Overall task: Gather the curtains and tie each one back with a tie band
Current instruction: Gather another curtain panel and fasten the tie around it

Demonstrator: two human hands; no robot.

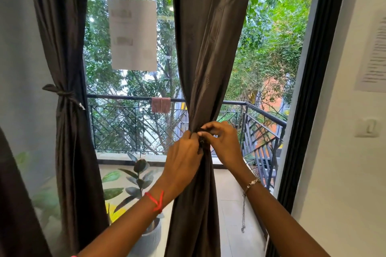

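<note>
Fingers of the left hand [183, 152] and the right hand [224, 142], curled and meeting at the waist of the gathered dark grey-brown fabric curtain [208, 48]. Both hands pinched a narrow dark tie band [203, 130], of which only a short length showed between the fingertips. It probably passed round the bunched cloth, though the hands hid the wrap and any knot. The left fingers [192, 136] pressed on the folds just left of the band, and the right fingers [212, 127] arched over it from the right.

Above the fingers the curtain fanned upward; below them it hung in a narrow column. A red thread [155, 200] circled the left wrist and a thin gold bracelet [251, 183] the right.

Below and left of the fingers, beyond the glass, stood a dark-leaved rubber plant [140, 175] in a ribbed white pot [149, 238]. Behind the fingers ran a black metal balcony railing [129, 125], with a pinkish cloth [160, 104] draped over its top rail, up and left of them.

Far left of the fingers, a second dark curtain [69, 48] hung already bound by its own knotted band [62, 93]. High to the left, pale paper sheets [133, 33] were stuck to the glass. To the right, a white wall switch [368, 127] sat on the wall.
</note>
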